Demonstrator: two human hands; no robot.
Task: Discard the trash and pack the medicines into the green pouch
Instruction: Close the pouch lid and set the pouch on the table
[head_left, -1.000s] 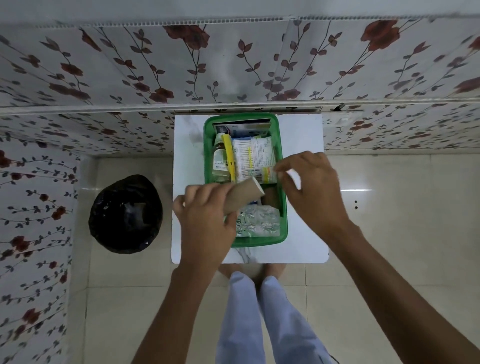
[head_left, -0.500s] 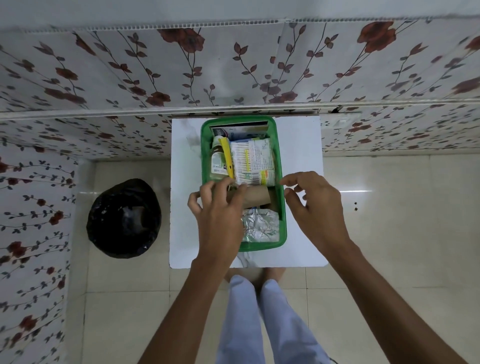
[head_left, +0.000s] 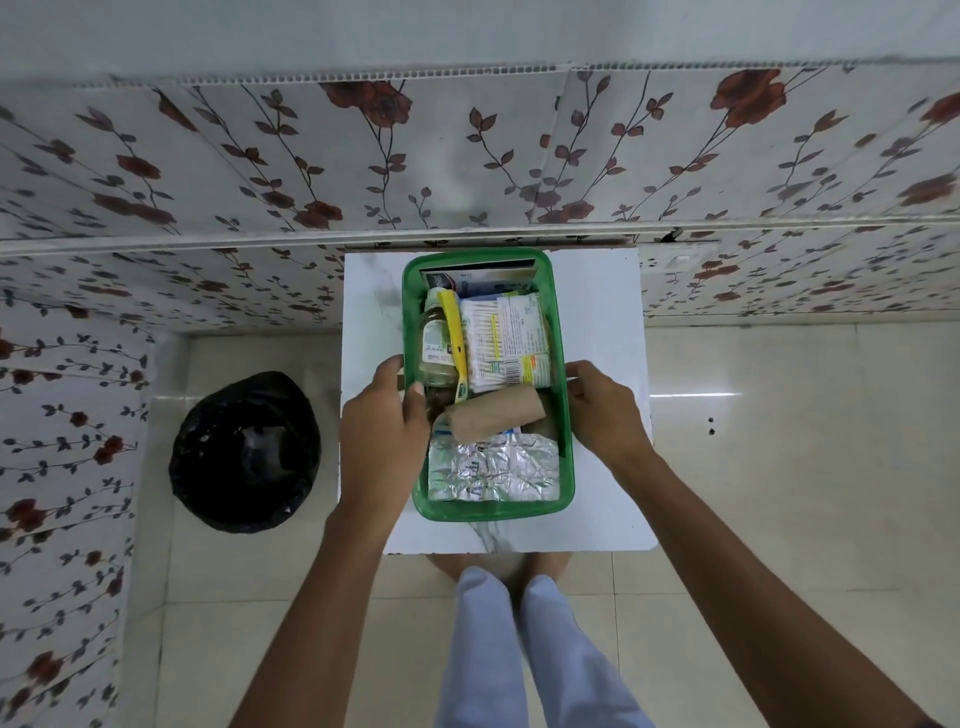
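Observation:
A green plastic basket (head_left: 563, 415) stands on a small white table (head_left: 602, 312). Inside lie a brown cardboard roll (head_left: 496, 415), crumpled silver blister packs (head_left: 493, 470), a clear bottle (head_left: 435, 343), a yellow-handled tool (head_left: 453, 338), a cotton-bud packet (head_left: 501, 338) and a box (head_left: 480, 278) at the far end. My left hand (head_left: 382, 421) grips the basket's left wall, thumb inside the rim. My right hand (head_left: 605, 410) holds the right wall. The cardboard roll lies loose across the middle, touched by neither hand.
A bin lined with a black bag (head_left: 244, 452) stands on the tiled floor left of the table. Floral wall panels rise behind the table and along the left. My legs and feet (head_left: 504, 623) are under the table's near edge.
My left hand put the cardboard roll down in the basket and let go. Both hands then moved out to the basket's side walls and took hold of them.

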